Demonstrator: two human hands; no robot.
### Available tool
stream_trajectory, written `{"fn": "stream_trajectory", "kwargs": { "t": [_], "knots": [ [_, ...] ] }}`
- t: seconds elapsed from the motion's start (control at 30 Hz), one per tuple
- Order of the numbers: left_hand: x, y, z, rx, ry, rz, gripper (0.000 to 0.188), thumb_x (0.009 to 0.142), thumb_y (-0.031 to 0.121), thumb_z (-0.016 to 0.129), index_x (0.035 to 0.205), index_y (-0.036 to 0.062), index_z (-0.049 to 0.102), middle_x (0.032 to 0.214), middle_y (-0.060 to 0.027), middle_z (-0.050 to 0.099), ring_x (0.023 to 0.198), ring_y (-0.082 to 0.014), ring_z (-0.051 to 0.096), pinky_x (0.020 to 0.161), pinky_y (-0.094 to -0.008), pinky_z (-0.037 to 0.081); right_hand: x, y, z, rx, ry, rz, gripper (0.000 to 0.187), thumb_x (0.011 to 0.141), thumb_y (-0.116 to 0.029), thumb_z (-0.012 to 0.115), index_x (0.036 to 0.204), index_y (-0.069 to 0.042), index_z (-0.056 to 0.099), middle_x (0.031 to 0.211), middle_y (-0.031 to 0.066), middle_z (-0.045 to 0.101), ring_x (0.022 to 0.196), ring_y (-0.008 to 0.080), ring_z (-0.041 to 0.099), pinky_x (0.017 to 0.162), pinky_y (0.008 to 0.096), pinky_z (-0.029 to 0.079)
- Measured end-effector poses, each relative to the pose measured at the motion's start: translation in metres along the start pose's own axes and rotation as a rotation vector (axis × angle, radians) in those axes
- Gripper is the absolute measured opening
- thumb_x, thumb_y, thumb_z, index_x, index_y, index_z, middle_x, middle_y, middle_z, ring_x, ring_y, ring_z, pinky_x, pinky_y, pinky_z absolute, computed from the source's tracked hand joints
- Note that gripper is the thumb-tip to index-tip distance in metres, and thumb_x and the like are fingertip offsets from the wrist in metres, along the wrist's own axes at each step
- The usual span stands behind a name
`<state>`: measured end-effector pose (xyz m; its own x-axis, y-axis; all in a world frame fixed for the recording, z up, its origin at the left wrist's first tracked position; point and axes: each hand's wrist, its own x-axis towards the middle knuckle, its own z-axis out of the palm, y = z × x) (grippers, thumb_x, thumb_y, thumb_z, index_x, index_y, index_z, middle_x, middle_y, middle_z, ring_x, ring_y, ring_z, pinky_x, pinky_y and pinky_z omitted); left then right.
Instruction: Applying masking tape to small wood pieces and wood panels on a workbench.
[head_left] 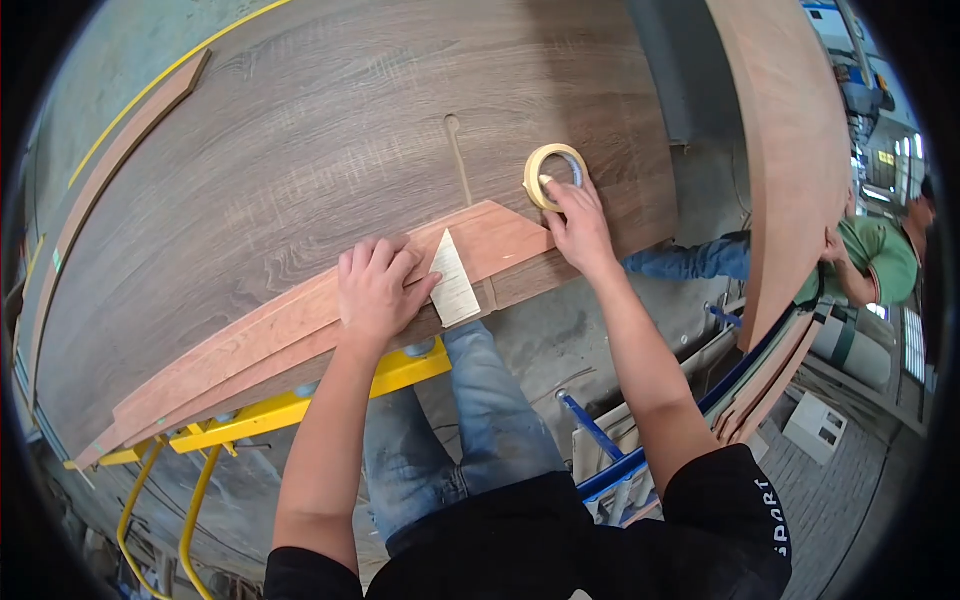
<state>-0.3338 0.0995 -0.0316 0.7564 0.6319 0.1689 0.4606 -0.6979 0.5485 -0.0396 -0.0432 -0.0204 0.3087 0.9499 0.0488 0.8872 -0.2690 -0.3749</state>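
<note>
Pinched in my right hand (582, 222) is a roll of masking tape (534, 172), standing just above or on the brown wood-grain panel (330, 130). My left hand (376, 292) rests on long reddish wooden strips (250, 325) along the panel's near edge, fingers bent and apart. Its thumb touches or nearly touches a pale wedge-shaped piece (455, 285) that lies across the strips with its point away from me. The strip's right end is cut at a slant, close to my right wrist.
A narrow groove (458, 155) runs in the panel. Another wooden strip (120, 160) lies along its far left edge. Yellow metal framing (410, 370) sits below the near edge. At right, a person in a green shirt (890, 255) has a hand on a large curved board (795, 150).
</note>
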Motion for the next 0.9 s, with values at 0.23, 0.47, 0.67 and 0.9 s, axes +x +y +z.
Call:
{"fn": "stream_trajectory", "kwargs": {
  "t": [0.23, 0.47, 0.67, 0.9],
  "knots": [
    [0.0, -0.001, 0.002, -0.033, -0.032, -0.056, 0.051, 0.07, 0.036, 0.085, 0.109, 0.0117, 0.062, 0.104, -0.0031, 0.064, 0.096, -0.0266, 0.058, 0.081, -0.0409, 0.042, 0.014, -0.072, -0.028, 0.805, -0.27, 0.014, 0.068, 0.09, 0.0, 0.066, 0.152, -0.002, 0.038, 0.103, 0.0104, 0.068, 0.093, 0.016, 0.064, 0.085, 0.0308, 0.051],
    [0.0, -0.001, 0.001, -0.054, 0.076, 0.014, 0.05, 0.07, 0.035, 0.084, 0.108, 0.0136, 0.062, 0.102, -0.0027, 0.062, 0.095, -0.0267, 0.058, 0.083, -0.0412, 0.041, 0.057, -0.098, -0.047, 0.832, -0.597, -0.062, 0.066, 0.087, 0.003, 0.065, 0.149, -0.002, 0.042, 0.101, 0.0134, 0.071, 0.092, 0.0205, 0.068, 0.083, 0.0325, 0.053],
    [-0.017, 0.004, 0.013, 0.032, 0.074, 0.055, 0.034, 0.073, 0.031, 0.082, 0.098, 0.015, 0.065, 0.102, -0.0021, 0.06, 0.095, -0.026, 0.057, 0.084, -0.0414, 0.04, 0.044, -0.087, -0.029, 0.81, -0.399, -0.147, 0.06, 0.086, 0.001, 0.068, 0.143, 0.0, 0.048, 0.104, 0.0155, 0.071, 0.094, 0.0233, 0.07, 0.085, 0.0348, 0.054],
    [-0.01, 0.009, 0.007, -0.14, 0.059, -0.028, 0.032, 0.072, 0.024, 0.083, 0.097, 0.0142, 0.066, 0.1, -0.0026, 0.06, 0.094, -0.0264, 0.056, 0.082, -0.0418, 0.04, 0.013, -0.092, 0.01, 0.508, -0.087, -0.209, 0.043, 0.084, 0.001, 0.072, 0.126, 0.002, 0.06, 0.107, 0.0166, 0.07, 0.095, 0.0326, 0.068, 0.086, 0.0385, 0.053]
  ]
}}
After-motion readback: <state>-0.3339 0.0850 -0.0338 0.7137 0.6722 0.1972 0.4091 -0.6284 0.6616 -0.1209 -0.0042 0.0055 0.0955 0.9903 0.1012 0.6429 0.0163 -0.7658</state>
